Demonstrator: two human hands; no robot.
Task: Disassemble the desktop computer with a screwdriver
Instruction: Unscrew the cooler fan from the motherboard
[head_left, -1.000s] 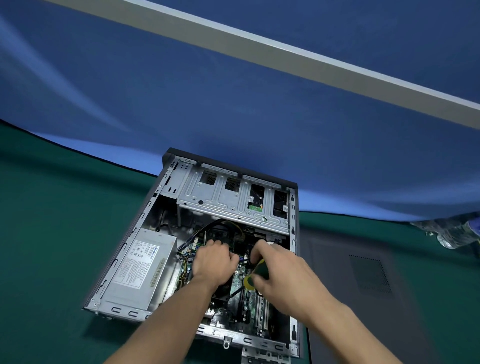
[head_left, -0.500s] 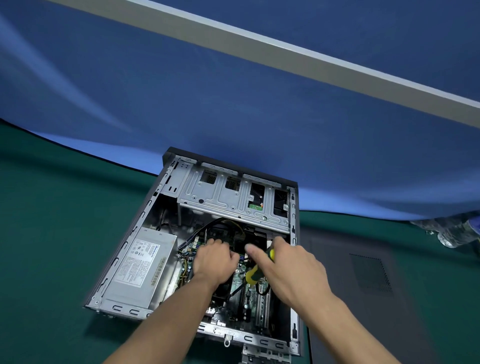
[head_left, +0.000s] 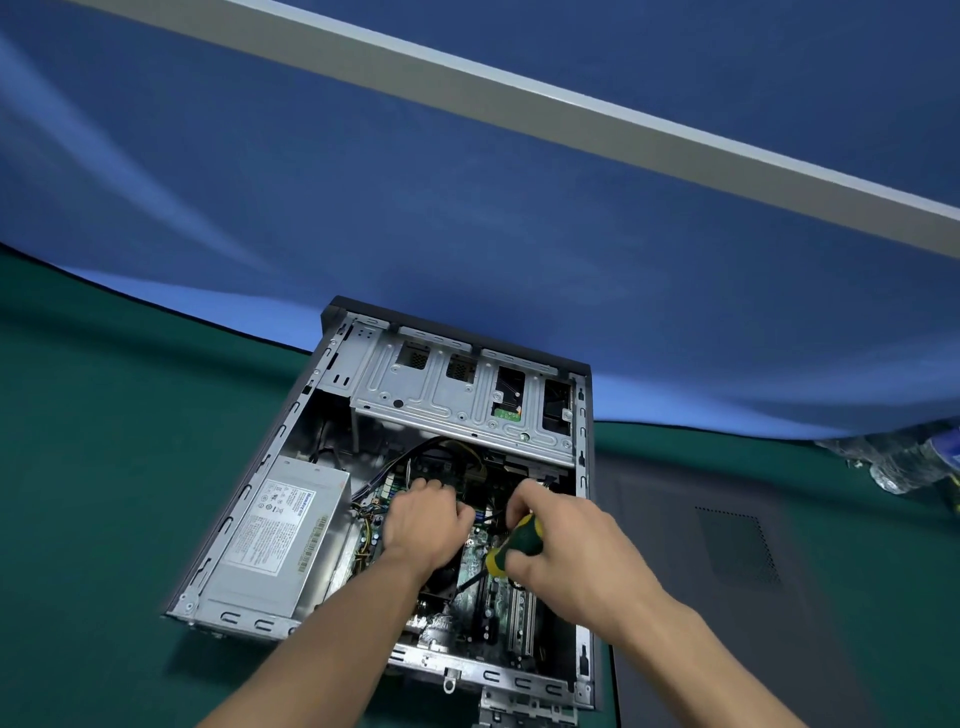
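Both hands work inside the open case (head_left: 332, 395), which lies on its side near the bench's (head_left: 104, 467) far edge.

Left hand (head_left: 426, 525) rests curled on the board (head_left: 470, 564); what it grips, I cannot tell. Right hand (head_left: 563, 551) grips the screwdriver (head_left: 514, 548). Better to seat the tip squarely, press straight down and turn slowly, clear of the cables (head_left: 410, 457).
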